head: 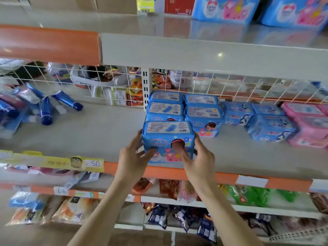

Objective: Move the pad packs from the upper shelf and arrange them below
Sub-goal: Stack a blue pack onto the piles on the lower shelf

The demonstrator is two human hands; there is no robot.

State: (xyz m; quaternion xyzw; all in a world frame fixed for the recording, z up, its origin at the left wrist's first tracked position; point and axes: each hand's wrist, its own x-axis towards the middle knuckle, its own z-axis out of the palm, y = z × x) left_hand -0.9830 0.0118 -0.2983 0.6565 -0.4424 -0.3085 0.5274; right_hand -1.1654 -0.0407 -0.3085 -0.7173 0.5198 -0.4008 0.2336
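Blue tubes (45, 110) lying left, wire grid (113, 82) behind, yellow price strip (71, 162), green packets (248, 194) below (blurred)

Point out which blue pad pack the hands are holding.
The front blue pack, foremost in the left-hand column: left hand and right hand grip its sides. The other packs sit behind and to its right, untouched.

Glossy plastic and shiny painted metal, basically

The pad pack (167, 139) dead centre is soft, glossy plastic film. The tubes (46, 110) at 9 o'clock are slick metallic blue. The upper shelf (177, 27) at 12 looks like smooth painted metal, almost mirror-shiny. The back grid (230, 86) is white coated wire, and the price strip (49, 43) at 10 is satin orange plastic.
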